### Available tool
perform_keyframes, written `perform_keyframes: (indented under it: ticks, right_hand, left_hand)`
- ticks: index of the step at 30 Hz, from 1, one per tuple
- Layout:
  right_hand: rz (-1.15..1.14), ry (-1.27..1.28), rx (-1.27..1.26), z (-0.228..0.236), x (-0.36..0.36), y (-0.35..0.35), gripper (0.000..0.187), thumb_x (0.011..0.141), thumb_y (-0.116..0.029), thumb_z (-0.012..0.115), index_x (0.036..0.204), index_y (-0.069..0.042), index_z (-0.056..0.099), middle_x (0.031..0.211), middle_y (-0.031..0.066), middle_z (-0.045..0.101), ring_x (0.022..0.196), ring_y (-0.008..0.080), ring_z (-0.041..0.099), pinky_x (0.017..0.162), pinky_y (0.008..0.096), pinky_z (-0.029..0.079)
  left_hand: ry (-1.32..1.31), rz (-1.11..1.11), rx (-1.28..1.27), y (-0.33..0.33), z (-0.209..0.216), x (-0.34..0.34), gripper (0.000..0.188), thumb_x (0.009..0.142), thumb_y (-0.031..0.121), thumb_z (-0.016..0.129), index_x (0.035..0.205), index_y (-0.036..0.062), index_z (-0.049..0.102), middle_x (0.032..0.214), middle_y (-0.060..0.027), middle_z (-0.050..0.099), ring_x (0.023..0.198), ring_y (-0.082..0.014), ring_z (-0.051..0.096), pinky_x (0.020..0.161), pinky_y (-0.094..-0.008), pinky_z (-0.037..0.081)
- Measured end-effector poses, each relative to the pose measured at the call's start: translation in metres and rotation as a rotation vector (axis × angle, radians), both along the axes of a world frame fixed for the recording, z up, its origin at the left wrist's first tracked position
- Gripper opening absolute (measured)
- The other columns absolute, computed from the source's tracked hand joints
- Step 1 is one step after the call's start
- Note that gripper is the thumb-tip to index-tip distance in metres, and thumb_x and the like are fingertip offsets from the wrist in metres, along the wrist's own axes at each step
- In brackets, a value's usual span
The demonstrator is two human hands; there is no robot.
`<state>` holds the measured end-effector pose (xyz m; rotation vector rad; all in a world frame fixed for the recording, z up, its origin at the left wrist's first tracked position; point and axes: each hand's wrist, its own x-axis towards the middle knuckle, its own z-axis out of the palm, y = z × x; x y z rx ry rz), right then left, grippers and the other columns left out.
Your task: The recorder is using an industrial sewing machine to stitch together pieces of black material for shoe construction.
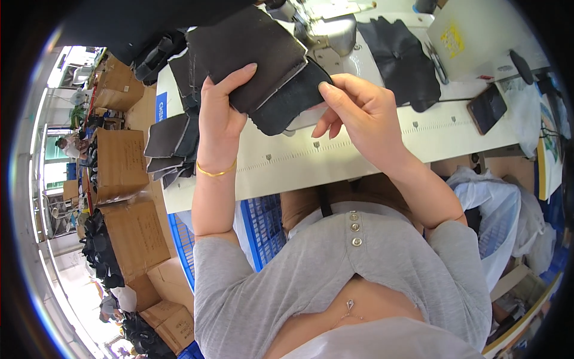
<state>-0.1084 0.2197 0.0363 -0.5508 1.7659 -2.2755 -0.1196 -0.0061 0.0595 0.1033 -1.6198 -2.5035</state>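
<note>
My left hand (222,110) is closed on a dark brown leather piece (254,57), its thumb lying across the face. Under that piece's near edge a black leather piece (290,102) with a rounded end sticks out. My right hand (365,113) pinches the black piece's right-hand edge between thumb and forefinger, other fingers curled below. Both pieces are held up above the white table (359,149), in front of a sewing machine (335,36). Left of my left wrist, a pile of cut leather pieces (167,140) hangs over the table's edge. Whether the two held pieces are joined, I cannot tell.
A black leather sheet (400,63) lies right of the machine, beside metal snips (439,64). Further right are a phone (487,109) and a clear plastic bag (523,110). Blue baskets (263,230) stand below the table. Cardboard boxes (122,164) line the left side.
</note>
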Motion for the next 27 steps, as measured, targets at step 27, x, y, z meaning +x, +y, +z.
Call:
perform_keyframes:
  ticks: [27]
  right_hand:
    - [-0.102, -0.096, -0.251, 0.020, -0.023, -0.025, 0.024, 0.103, -0.015, 0.051, 0.096, 0.003, 0.065, 0.086, 0.0098, 0.072, 0.065, 0.0147, 0.072, 0.050, 0.0199, 0.049]
  left_hand:
    - [-0.380, -0.120, -0.052, -0.017, 0.048, -0.070, 0.014, 0.084, 0.006, 0.072, 0.096, -0.0018, 0.070, 0.089, -0.0127, 0.072, 0.071, -0.0211, 0.072, 0.062, -0.0297, 0.061]
